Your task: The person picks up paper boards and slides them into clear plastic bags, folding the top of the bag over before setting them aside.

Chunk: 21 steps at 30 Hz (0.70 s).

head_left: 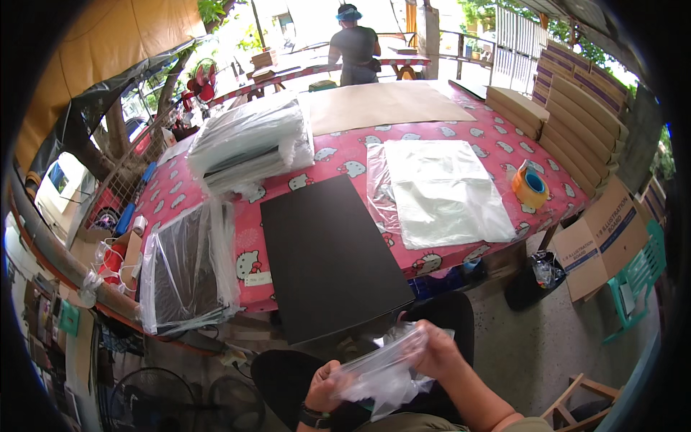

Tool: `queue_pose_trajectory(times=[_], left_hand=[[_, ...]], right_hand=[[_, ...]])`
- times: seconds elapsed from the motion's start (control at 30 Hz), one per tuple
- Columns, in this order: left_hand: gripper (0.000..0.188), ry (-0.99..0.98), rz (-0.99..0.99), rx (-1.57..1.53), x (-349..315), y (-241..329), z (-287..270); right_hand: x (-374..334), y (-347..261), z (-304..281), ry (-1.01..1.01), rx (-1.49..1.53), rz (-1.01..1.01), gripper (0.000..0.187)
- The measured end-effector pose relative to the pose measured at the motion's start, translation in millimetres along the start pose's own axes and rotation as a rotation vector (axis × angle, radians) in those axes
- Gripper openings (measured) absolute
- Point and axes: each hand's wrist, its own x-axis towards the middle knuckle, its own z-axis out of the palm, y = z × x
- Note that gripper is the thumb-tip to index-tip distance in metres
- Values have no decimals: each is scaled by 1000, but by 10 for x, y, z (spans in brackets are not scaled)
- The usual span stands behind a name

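Above my lap, my left hand (324,385) and my right hand (437,351) are both closed on a clear plastic bag (381,363). The bag is crumpled and stretched between them, with a loose end hanging down. Just beyond lies a black board (331,259), its near edge sticking out past the table. To its right is a stack of flat clear plastic bags (450,194). On the left, black boards wrapped in clear plastic (188,266) lie at the table's edge. A taller pile of plastic-wrapped boards (248,137) sits behind them.
The table (425,263) has a pink patterned cover. A tape roll (531,187) stands near its right edge. Brown paper (389,108) covers the far part, and cardboard boxes (583,129) line the right. Below are a black bin (536,281) and a green chair (637,281). A person (354,45) stands beyond.
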Motion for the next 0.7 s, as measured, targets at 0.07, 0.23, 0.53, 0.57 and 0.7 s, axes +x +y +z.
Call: queue_pose_trajectory(times=[0.07, 0.23, 0.53, 0.57, 0.7], left_hand=[[33, 138, -115, 382, -62, 47, -110], [60, 337, 285, 1249, -20, 200, 392], [28, -116, -223, 749, -143, 265, 544], [30, -123, -139, 526, -202, 249, 501], [41, 248, 423, -423, -233, 387, 294]], right_hand=[[8, -207, 41, -171, 51, -56, 16], [8, -172, 208, 112, -955, 74, 13], [73, -30, 491, -263, -1421, 136, 16], [27, -82, 478, -355, -1309, 336, 19], [-11, 30, 136, -981, -558, 634, 26]])
